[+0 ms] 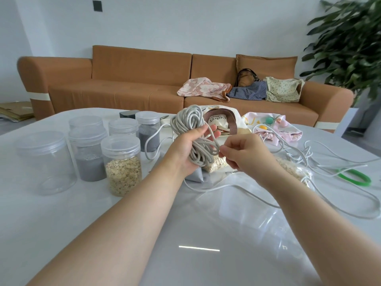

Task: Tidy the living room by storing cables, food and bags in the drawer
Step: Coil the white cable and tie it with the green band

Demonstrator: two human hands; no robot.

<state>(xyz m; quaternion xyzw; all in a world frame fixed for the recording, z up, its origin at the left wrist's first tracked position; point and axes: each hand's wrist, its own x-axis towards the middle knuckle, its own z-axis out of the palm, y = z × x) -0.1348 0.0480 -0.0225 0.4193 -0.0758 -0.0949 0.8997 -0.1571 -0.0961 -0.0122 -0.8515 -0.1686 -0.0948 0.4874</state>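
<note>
A coil of grey cable (190, 122) is held up over the white table (103, 234). My left hand (188, 146) grips the coil around its middle. My right hand (240, 152) pinches a strand of the same cable just to the coil's right. The cable's loose tail (268, 203) trails down and loops across the table to the right. Behind the hands lie a cream tote bag with brown handles (221, 122) and a pink printed bag (282, 126). Clear bags of oats (292, 171) lie under the hands and to their right.
Several clear lidded jars (123, 166) with oats or grey powder stand at the left, one large jar (44, 162) empty. White cables (329, 159) and a green band (354, 177) lie at right. A brown sofa (134, 83) behind holds three bags (247, 89). A plant (350, 42) stands at far right.
</note>
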